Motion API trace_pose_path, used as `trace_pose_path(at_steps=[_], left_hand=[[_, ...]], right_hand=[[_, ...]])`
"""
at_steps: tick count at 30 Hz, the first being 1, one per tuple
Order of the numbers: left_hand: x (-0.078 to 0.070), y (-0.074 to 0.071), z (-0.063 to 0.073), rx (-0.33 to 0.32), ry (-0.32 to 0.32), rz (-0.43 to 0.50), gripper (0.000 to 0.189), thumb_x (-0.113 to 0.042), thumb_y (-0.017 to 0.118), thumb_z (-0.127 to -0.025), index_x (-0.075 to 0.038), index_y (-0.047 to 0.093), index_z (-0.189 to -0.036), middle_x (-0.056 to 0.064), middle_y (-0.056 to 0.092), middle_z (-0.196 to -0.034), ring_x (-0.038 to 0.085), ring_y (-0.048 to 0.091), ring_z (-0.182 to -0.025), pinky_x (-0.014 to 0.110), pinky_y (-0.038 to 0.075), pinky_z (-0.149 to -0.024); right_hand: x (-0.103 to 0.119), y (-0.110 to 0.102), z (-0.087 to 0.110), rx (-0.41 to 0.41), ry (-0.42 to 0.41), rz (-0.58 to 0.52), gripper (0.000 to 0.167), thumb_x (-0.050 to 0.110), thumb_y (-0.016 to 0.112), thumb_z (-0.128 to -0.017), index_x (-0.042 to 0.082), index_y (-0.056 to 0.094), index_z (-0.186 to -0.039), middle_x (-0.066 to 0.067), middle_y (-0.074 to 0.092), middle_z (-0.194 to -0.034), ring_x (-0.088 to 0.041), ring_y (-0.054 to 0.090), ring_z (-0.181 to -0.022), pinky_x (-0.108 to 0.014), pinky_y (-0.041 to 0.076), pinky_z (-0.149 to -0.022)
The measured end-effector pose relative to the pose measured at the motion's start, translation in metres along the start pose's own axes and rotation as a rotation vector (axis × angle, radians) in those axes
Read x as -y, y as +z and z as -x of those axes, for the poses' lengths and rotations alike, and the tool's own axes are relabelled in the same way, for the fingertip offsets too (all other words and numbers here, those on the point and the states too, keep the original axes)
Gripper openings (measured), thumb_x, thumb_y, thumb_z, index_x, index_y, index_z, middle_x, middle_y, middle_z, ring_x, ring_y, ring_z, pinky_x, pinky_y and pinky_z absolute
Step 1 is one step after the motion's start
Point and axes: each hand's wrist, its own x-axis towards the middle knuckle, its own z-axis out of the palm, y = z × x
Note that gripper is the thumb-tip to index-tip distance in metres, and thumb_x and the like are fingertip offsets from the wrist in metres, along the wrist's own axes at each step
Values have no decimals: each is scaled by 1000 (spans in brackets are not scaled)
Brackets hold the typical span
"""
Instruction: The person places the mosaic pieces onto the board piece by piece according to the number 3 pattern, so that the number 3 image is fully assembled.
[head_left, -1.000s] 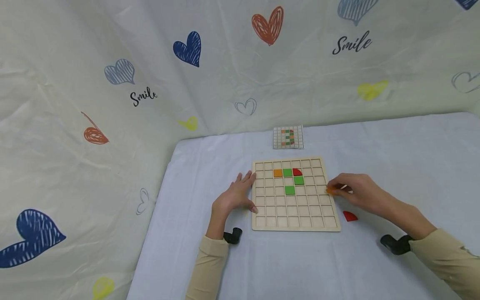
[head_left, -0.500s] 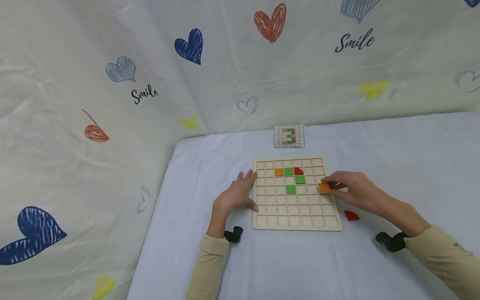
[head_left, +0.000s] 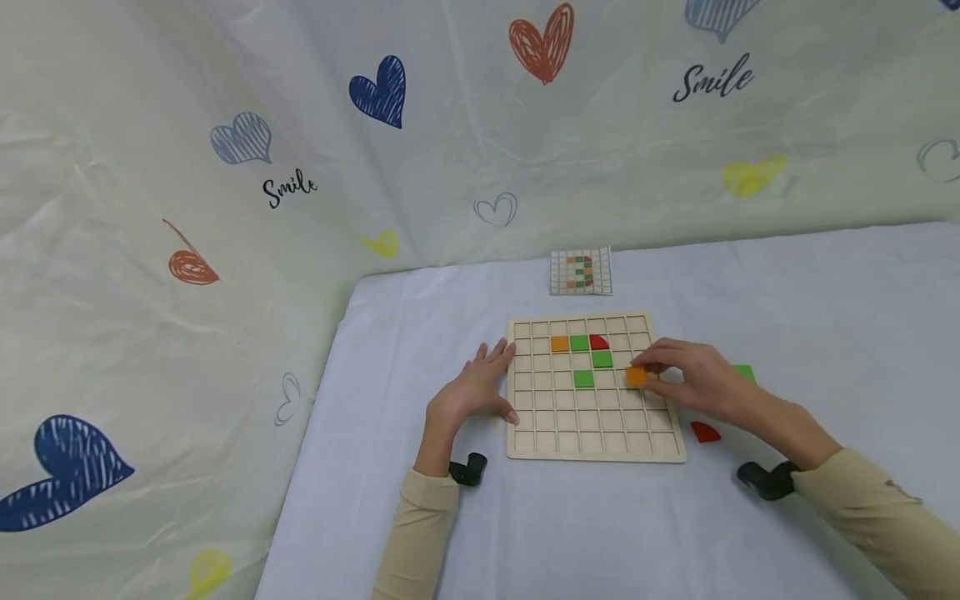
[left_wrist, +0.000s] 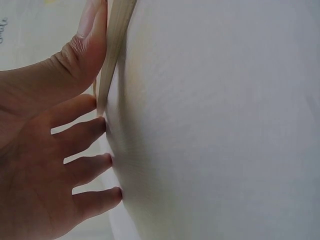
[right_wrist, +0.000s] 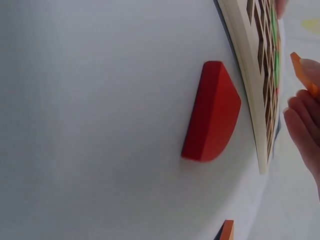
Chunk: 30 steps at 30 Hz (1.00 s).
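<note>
My right hand pinches an orange square tile between thumb and fingers, over the right part of a wooden grid board. The right wrist view also shows this orange tile at the fingertips. With its fingers spread, my left hand touches the board's left edge; in the left wrist view the thumb lies along that edge. Set in the grid are an orange tile, a green tile, a red rounded tile and two more green tiles.
Right of the board lies a red rounded piece on the white cloth. A green tile is partly hidden behind my right hand. Behind the board lies a card printed with a coloured grid pattern.
My right hand has moved left with the orange tile, from the board's right edge to over the grid. The green tile behind it has come into view. The left hand stays put.
</note>
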Motion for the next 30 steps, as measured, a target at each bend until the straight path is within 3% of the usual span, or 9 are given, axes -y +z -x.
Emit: trace_pose_path(at_steps=[7, 20, 30], left_hand=[[2, 0, 1, 11, -1, 5, 119, -19, 93, -74, -17, 19, -166, 2, 9, -174, 28, -3, -161, 47, 6, -131], [-2, -3, 0, 8, -12, 16, 118, -18, 93, -73, -18, 20, -166, 0, 10, -174, 26, -2, -161, 46, 7, -131], [-1, -3, 0, 6, -12, 17, 119, -18, 93, -73, -17, 20, -166, 1, 10, -174, 26, -2, -161, 46, 6, -131]], right_hand=[[2, 6, -6, 96, 78, -18, 31, 5, 88, -78, 5, 78, -108, 1, 73, -98, -14, 62, -80, -29, 58, -70], [-1, 17, -18, 113, 10, -23, 28, 7, 87, -80, 3, 78, -106, -3, 74, -99, -16, 63, -81, -33, 59, -71], [2, 23, -27, 163, 62, -29, 25, 7, 85, -83, 3, 77, -106, -4, 73, -100, -14, 61, -82, -30, 56, -71]])
